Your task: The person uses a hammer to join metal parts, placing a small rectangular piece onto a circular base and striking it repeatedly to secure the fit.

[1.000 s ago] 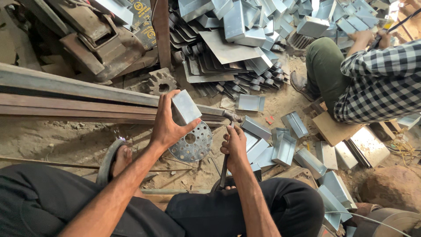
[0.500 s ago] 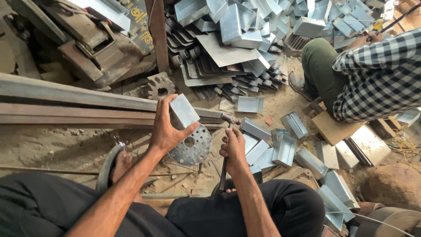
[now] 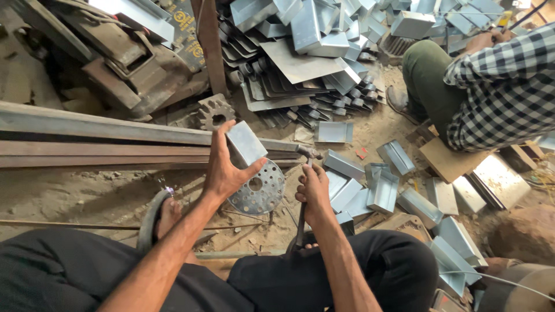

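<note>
Since a second ago the left hand [image 3: 222,167] has kept its fingers clamped on the folded sheet-metal piece [image 3: 245,143] above the perforated disc [image 3: 257,189] — little moved — while the right hand [image 3: 314,193] grips the hammer [image 3: 306,173], head near the piece.

Dirt floor [image 3: 75,196], sandy and littered. Rusty steel beams [image 3: 87,138] lie across its left side. Folded sheet-metal pieces [image 3: 324,34] heaped at its top edge. Daylight, even.

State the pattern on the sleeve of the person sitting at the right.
A black-and-white check covers the co-worker's sleeve, shown best in the head view.
</note>
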